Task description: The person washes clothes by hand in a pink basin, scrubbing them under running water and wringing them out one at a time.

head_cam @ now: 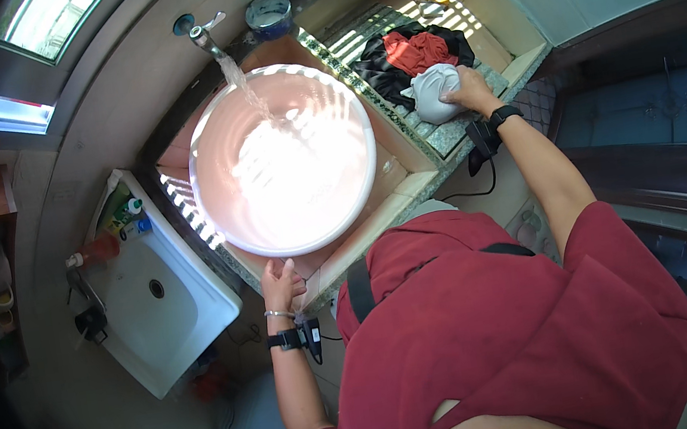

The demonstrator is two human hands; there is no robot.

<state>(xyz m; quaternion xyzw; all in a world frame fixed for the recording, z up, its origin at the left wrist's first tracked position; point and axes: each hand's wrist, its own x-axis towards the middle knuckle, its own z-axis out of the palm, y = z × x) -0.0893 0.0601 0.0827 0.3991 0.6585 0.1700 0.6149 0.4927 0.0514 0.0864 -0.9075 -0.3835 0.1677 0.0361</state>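
Water runs from a metal wall faucet (204, 37) into a large pale plastic basin (295, 242), which stands in a tiled trough. Bright glare hides much of the basin's bottom. My right hand (469, 91) grips a bundled white cloth (433, 91) over the ribbed stone washboard at the right. Beside and behind that cloth lie a red cloth (416, 52) and black cloths (381, 79) in a heap. My left hand (282, 284) is at the trough's front edge, just below the basin's rim, fingers apart and holding nothing.
A white washbasin (198, 298) at the left holds bottles, among them an orange pump bottle (97, 249), in its back corner. A round blue tub (270, 16) stands on the ledge beside the faucet. The trough's granite edge (424, 187) runs along my front.
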